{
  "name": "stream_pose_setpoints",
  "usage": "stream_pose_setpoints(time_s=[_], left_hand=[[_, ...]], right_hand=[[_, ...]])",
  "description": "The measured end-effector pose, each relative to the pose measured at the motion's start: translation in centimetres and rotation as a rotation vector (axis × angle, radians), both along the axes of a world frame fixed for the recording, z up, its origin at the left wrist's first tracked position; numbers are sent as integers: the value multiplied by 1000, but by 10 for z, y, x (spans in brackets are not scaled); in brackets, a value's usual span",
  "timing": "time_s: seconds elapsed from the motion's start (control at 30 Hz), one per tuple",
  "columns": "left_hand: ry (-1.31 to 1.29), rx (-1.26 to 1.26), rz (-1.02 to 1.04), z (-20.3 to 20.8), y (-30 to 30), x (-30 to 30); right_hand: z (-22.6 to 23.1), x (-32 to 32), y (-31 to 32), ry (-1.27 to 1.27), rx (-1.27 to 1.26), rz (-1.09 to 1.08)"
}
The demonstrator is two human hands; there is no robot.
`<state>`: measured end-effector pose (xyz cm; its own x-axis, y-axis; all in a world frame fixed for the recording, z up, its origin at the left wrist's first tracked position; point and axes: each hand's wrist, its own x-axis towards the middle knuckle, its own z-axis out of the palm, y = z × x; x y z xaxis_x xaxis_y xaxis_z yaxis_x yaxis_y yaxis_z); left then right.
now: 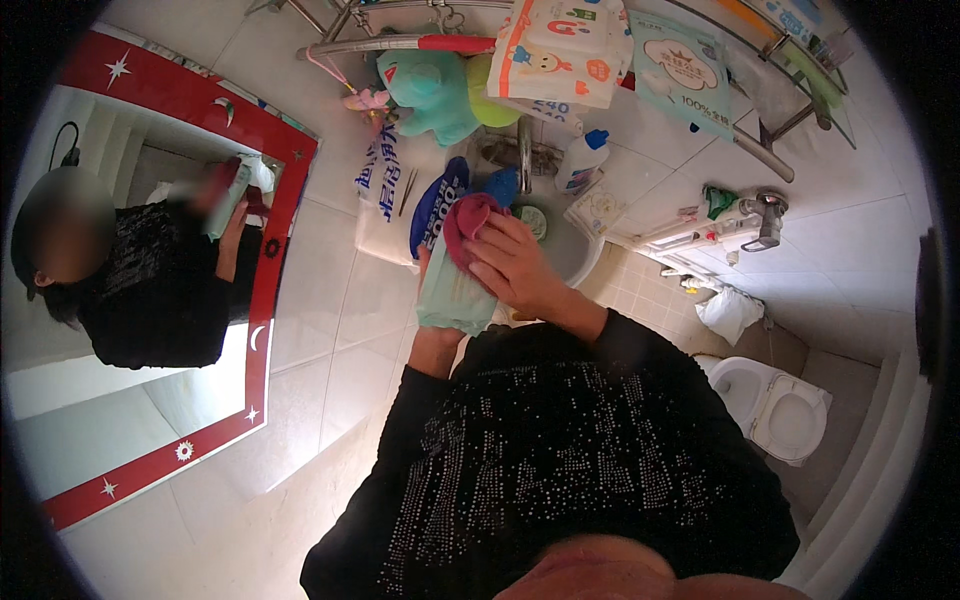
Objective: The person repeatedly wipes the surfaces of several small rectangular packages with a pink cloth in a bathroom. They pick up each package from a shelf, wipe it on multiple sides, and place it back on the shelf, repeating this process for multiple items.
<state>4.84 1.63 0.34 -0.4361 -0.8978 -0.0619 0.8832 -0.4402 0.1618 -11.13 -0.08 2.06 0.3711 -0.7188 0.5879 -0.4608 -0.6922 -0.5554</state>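
Note:
In front of my chest, my left hand [438, 345] is wrapped round a pale green soft plastic pack [452, 300] from below and the left side. Most of its fingers are hidden behind the pack. A crumpled dark red cloth [464, 225] is in my right hand [522, 268], whose bent fingers press it against the upper part of the pack. Just beyond the cloth are a blue thing [500, 185], partly covered, and a large white and blue plastic package [390, 215].
The white washbasin [590, 262] lies beyond my right hand, with a blue-capped white bottle [583, 162] by it. Overhead, a metal rack [375, 45] holds soft packs [562, 50] and a teal plush toy [430, 97]. A red-framed mirror [272, 250] is left; a toilet [790, 415] is right.

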Motion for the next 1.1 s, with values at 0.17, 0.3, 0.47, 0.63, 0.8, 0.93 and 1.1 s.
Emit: stream_pose_setpoints(time_s=[0.17,0.3,0.47,0.63,0.8,0.93,1.1], left_hand=[[17,-137,-129,-50,9,34],[-102,-38,14,-59,27,13],[94,-98,61,-27,33,14],[0,-158,30,-4,25,15],[-67,234,162,-36,47,23],[-104,186,143,-27,46,25],[-648,117,148,-18,35,24]], right_hand=[[-7,15,36,27,-32,313],[-10,12,10,165,-215,270],[4,21,-5,37,-48,16],[-13,39,32,81,-90,404],[-17,29,-15,6,1,17],[-11,16,-19,-596,895,-51],[-40,25,-8,-1026,1088,33]])
